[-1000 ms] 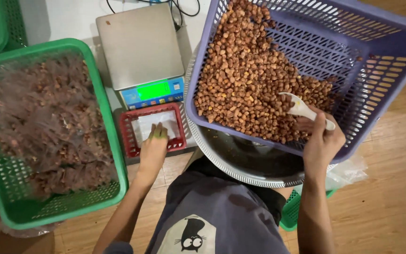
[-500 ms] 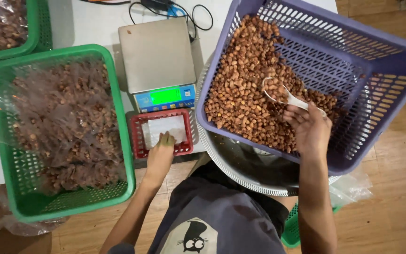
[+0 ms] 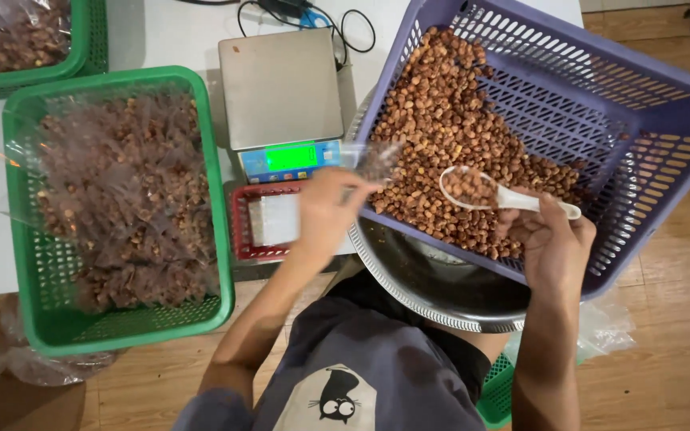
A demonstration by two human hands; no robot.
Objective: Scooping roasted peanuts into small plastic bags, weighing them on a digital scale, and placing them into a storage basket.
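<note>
I see my right hand (image 3: 553, 243) gripping a white scoop (image 3: 493, 191) loaded with nuts, handle pointing right, inside the purple basket (image 3: 680, 120). Left hand (image 3: 325, 211) pinches 1 clear bag (image 3: 373, 160) at the basket's left rim, just left of the scoop.

Left hand (image 3: 327, 209) raised, forearm stretched forward from lower left, fingers pinched shut around something thin and clear. Right hand (image 3: 551, 246) held out at right, forearm near upright in frame, fingers curled tight around a slim handle, knuckles turned up.
</note>
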